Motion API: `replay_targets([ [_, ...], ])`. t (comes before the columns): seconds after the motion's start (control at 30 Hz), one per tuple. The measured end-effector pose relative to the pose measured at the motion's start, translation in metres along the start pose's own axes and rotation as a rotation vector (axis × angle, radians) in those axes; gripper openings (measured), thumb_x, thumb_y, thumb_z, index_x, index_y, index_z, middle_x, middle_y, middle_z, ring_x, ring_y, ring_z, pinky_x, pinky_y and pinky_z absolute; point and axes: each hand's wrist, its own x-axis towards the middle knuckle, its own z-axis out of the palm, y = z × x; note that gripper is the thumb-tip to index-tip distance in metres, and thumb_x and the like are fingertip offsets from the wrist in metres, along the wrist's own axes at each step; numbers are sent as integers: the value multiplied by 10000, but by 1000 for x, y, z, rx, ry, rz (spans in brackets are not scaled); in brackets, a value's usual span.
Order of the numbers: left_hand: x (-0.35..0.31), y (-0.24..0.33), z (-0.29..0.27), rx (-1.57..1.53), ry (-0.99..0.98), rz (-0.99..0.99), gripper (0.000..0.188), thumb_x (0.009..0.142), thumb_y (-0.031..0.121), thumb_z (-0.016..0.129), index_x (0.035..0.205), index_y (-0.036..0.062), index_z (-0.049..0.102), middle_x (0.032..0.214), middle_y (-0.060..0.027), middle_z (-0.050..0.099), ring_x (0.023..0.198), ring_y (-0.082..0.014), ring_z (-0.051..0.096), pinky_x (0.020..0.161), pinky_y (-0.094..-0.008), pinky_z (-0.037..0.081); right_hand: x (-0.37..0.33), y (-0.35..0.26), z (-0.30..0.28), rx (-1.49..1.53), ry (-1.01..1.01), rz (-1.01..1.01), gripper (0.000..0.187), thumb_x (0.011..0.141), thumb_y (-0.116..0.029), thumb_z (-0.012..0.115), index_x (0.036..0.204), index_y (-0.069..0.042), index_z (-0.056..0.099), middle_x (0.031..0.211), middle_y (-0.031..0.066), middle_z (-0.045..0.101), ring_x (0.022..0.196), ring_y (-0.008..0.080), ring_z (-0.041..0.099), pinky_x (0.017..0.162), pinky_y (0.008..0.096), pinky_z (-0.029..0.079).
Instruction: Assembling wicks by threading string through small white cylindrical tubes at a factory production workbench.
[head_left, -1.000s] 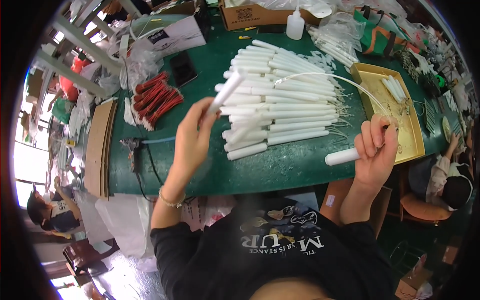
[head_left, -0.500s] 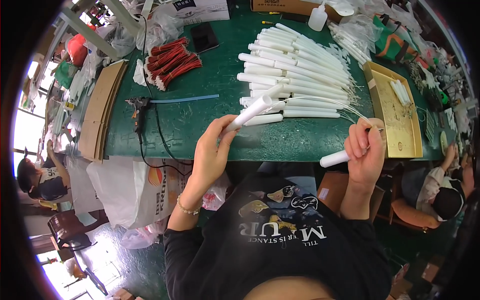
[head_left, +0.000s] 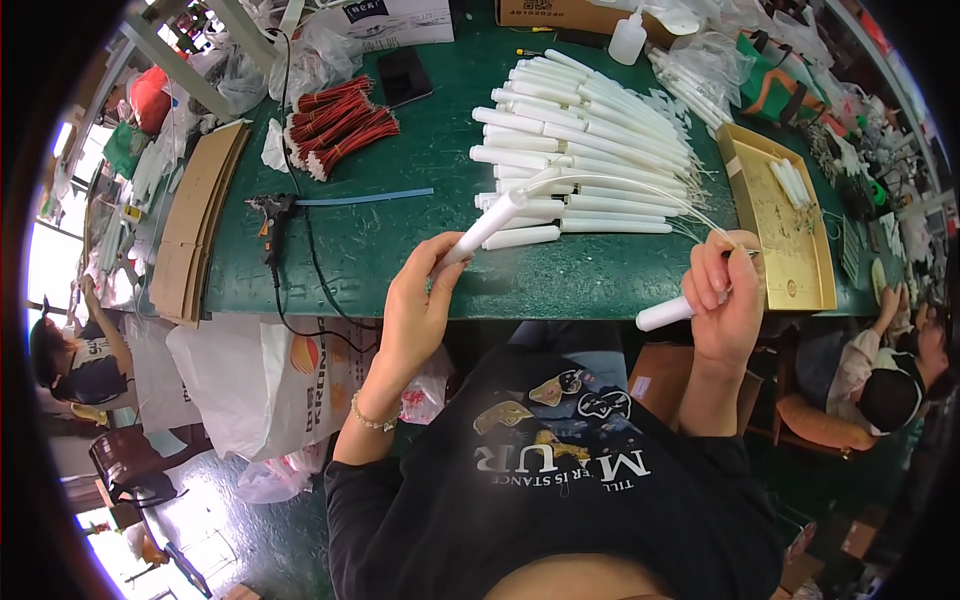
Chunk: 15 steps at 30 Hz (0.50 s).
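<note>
My left hand [head_left: 415,300] is closed around a slim white plastic tube [head_left: 485,226], tilted with its far end up and to the right. From near that end, thin white wires [head_left: 640,182] arc over to my right hand [head_left: 722,290], whose thumb and fingers pinch them. A second white tube [head_left: 664,314] pokes out leftward from the curled fingers of the same hand. A small dark tip shows at the pinch, too small to name. Just beyond both hands lies a large pile of similar white tubes [head_left: 580,140], wire ends toward the right.
On the green table [head_left: 400,250] lie a glue gun [head_left: 272,225], a blue strip [head_left: 370,196], bundled red wires [head_left: 340,125] and a black phone [head_left: 404,78]. A yellow tray [head_left: 808,285] stands at right, cardboard sheets [head_left: 195,230] at left. Other people sit on both sides.
The wires between my hands now run in a smoother, flatter arc. The end of the tube in my left hand has shifted slightly left. My right hand has barely moved.
</note>
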Motion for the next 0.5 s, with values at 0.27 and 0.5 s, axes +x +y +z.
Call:
replay_targets([
  [0.27, -2, 0, 1, -15, 24, 54, 219, 803, 24, 481, 1021, 11, 494, 841, -117, 555, 758, -198, 547, 692, -265, 416, 6, -2, -10, -322, -81, 11, 123, 833, -72, 447, 880, -5, 539, 584, 4, 419, 440, 28, 318, 376, 150, 252],
  [0.5, -1, 23, 7, 173, -168, 61, 195, 775, 86, 539, 961, 31, 518, 749, -118, 524, 641, -236, 519, 561, -304, 402, 11, 8, 5, -741, -232, -49, 137, 765, 11, 508, 874, 12, 590, 690, 17, 499, 497, 13, 397, 426, 128, 285],
])
